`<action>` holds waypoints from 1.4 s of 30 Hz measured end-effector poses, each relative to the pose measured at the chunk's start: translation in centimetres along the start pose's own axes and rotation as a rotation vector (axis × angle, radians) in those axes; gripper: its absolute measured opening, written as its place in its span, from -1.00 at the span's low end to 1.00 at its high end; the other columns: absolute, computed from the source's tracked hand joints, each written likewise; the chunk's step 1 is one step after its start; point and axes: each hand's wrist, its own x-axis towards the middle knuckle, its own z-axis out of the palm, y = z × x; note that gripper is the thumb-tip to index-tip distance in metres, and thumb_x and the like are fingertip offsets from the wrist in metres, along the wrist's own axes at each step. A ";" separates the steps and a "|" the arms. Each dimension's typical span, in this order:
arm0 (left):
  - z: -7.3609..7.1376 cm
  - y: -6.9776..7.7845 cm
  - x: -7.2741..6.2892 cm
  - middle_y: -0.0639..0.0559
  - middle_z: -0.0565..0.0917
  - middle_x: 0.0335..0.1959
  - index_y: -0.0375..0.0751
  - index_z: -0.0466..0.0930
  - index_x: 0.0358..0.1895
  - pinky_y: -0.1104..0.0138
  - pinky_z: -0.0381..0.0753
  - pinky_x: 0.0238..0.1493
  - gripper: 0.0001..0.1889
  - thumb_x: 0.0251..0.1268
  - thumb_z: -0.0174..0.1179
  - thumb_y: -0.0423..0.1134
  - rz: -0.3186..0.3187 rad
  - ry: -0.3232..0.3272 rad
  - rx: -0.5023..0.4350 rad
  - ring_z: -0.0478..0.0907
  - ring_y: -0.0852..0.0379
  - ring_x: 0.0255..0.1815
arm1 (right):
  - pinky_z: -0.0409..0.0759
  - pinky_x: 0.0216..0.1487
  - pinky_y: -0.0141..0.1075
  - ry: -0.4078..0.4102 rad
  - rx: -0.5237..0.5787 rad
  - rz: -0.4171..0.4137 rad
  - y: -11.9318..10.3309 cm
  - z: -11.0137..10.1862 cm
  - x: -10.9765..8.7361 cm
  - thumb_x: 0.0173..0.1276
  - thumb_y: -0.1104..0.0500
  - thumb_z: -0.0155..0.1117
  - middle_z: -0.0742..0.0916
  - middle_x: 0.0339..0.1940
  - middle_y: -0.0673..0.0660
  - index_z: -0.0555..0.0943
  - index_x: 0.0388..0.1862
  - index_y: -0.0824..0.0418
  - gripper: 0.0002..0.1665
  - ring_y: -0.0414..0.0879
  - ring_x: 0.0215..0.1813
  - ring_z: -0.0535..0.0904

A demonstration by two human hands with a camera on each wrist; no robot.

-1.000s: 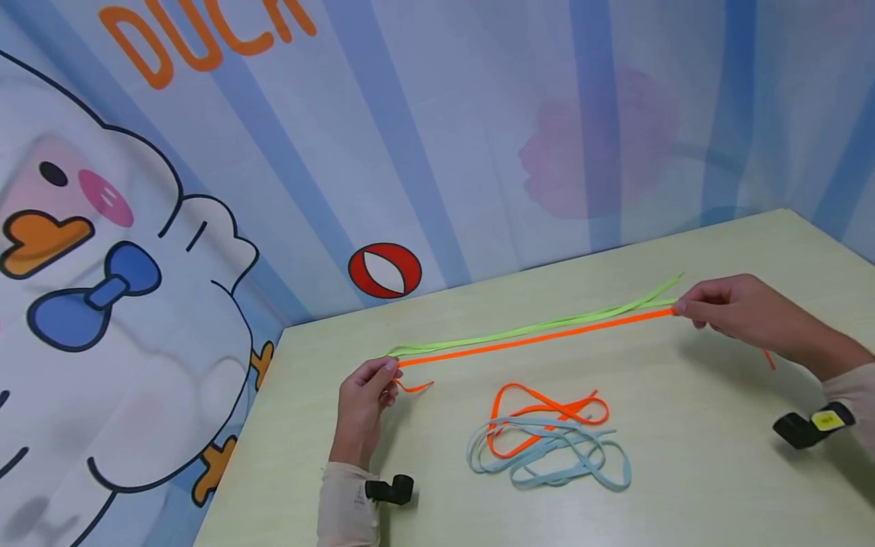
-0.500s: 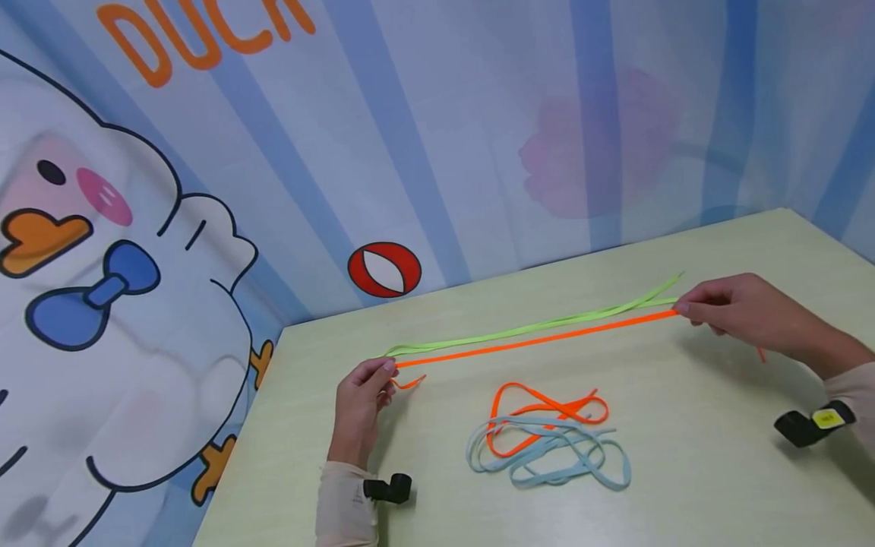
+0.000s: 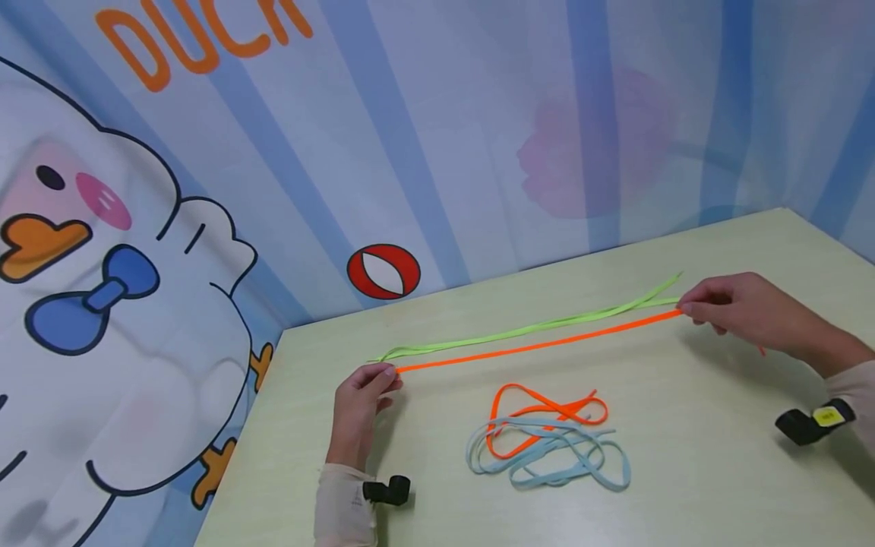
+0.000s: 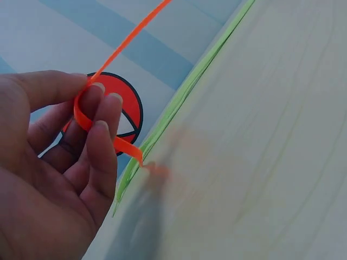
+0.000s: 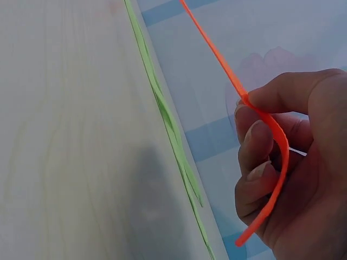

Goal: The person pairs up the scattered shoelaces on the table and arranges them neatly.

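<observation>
An orange shoelace [image 3: 540,346] is stretched taut between my two hands, above the table. My left hand [image 3: 361,399] pinches it between thumb and fingers, and a short tail hangs past the fingers in the left wrist view. At the other end my right hand [image 3: 738,308] pinches the lace; its loose end [image 5: 279,187] curves down across the palm. Behind the taut lace, green shoelaces [image 3: 506,333] lie lengthwise on the table, their ends splitting apart at the right.
Nearer me on the table [image 3: 287,471] lie a second orange shoelace [image 3: 494,418] and a tangle of pale blue shoelaces [image 3: 547,475], overlapping. A printed curtain [image 3: 478,137] rises along the table's back edge.
My left hand has shifted slightly left and down, and the lace's tail beside it has gone out of sight in the head view. My right hand has barely moved.
</observation>
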 end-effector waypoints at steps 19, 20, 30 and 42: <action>0.3 -0.2 0.1 -0.09 0.72 0.00 -0.32 0.71 0.00 0.23 0.63 0.01 -0.79 0.39 0.26 -0.32 0.036 0.018 -0.010 0.61 0.00 0.05 | 0.49 -0.44 -0.21 0.011 -0.065 -0.009 0.9 0.1 0.4 0.49 0.04 0.24 0.67 -0.19 0.15 0.59 0.12 0.34 -0.57 0.00 -0.27 0.52; 0.3 -0.2 0.1 -0.09 0.72 0.00 -0.32 0.71 0.00 0.21 0.62 0.04 -0.79 0.40 0.25 -0.32 0.036 0.019 -0.011 0.60 -0.01 0.07 | 0.49 -0.40 -0.22 0.011 -0.070 -0.013 1.0 0.1 0.5 0.49 0.06 0.24 0.68 -0.18 0.15 0.59 0.12 0.36 -0.57 -0.01 -0.28 0.53; 0.4 -0.2 0.2 -0.11 0.69 0.09 -0.31 0.68 0.06 0.08 0.52 0.23 -0.74 0.52 0.11 -0.26 0.009 0.009 0.015 0.57 -0.06 0.18 | 0.52 -0.37 -0.21 0.020 -0.102 -0.004 1.4 0.0 0.4 0.47 0.15 0.24 0.69 -0.18 0.17 0.58 0.10 0.43 -0.61 0.00 -0.29 0.54; 0.1 -0.4 0.2 -0.15 0.68 0.09 -0.32 0.66 0.04 0.13 0.57 0.15 -0.75 0.52 0.08 -0.27 -0.009 0.017 0.018 0.60 -0.06 0.14 | 0.50 -0.37 -0.26 0.005 -0.096 -0.041 2.0 -0.2 0.4 0.49 0.12 0.24 0.69 -0.19 0.12 0.61 0.09 0.38 -0.63 -0.07 -0.30 0.51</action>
